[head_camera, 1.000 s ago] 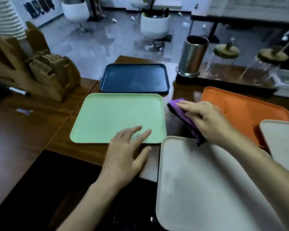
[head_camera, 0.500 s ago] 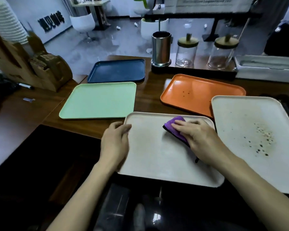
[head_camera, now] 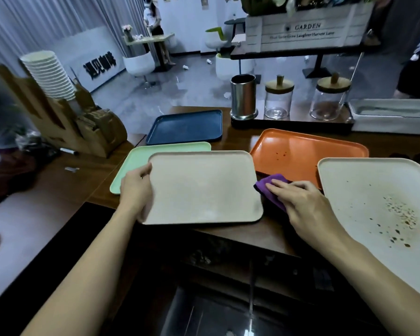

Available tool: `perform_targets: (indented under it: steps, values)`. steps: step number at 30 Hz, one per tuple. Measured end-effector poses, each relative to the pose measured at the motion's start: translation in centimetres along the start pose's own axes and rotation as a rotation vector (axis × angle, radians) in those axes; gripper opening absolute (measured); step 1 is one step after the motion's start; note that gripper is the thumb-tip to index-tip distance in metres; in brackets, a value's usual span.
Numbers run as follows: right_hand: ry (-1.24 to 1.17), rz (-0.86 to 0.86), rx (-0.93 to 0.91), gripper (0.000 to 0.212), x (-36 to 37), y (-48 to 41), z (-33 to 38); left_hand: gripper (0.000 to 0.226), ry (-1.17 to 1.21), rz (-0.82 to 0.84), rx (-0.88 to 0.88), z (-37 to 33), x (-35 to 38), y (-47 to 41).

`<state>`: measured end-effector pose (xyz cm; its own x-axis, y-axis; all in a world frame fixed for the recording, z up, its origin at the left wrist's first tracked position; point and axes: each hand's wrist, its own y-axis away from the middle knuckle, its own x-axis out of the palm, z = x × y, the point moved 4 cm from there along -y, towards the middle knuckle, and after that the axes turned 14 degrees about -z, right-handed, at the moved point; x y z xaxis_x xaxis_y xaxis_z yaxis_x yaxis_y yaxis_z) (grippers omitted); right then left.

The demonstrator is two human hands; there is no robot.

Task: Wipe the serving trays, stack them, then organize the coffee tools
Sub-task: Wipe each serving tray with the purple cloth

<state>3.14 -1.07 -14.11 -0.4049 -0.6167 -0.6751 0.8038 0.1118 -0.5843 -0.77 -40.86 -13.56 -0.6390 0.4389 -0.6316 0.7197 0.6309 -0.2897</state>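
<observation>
A dark wooden surface (head_camera: 260, 235) fronts a café room with a grey floor (head_camera: 180, 93) and white chairs (head_camera: 138, 65). On it lie a blue tray (head_camera: 184, 126), a green tray (head_camera: 134, 163), an orange tray (head_camera: 301, 151) and a stained tray (head_camera: 374, 190). The left grip (head_camera: 136, 190) holds the beige tray (head_camera: 201, 187) by its left rim, thumb on top, and the tray overlaps the green one. The right grip (head_camera: 303, 202) lies flat, fingers straight, on a purple cloth (head_camera: 268, 185) just right of that tray. A white planter box (head_camera: 303, 30) reads "GARDEN".

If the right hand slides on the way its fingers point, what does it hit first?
Probably the right rim of the beige tray, which the left hand grips. The right hand lies on the purple cloth, pointing left at it; relative height is unclear.
</observation>
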Motion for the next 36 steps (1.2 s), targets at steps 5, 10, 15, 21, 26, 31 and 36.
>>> perform_targets:
  steps: [5,10,15,21,26,31,36]
  values:
    - [0.044,0.020,0.069,0.054,2.6,-0.3,-1.4,0.044,-0.048,0.051,-0.020,1.6,0.5,-5.4]
    - [0.037,0.024,0.116,0.053,5.2,-1.4,-1.5,0.049,-0.154,0.147,0.055,2.1,1.6,-10.2]
    - [0.062,0.028,0.148,0.041,7.3,-0.9,-1.7,0.074,-0.500,0.281,0.167,2.9,3.2,-12.9]
    - [0.103,0.024,0.178,0.037,7.1,-0.2,-2.4,0.058,-0.216,0.289,0.635,-7.6,10.5,-7.1]
    - [0.085,-0.066,0.294,0.037,4.4,1.2,-3.3,0.063,-0.005,0.541,0.793,-16.8,18.7,4.4]
    - [0.054,-0.070,0.375,0.038,1.8,2.3,-4.7,0.067,-0.126,0.620,0.737,-16.1,22.6,7.9]
    - [-0.015,-0.069,0.382,0.037,0.7,2.1,-5.5,0.055,-0.169,0.532,0.656,-14.9,20.6,8.1]
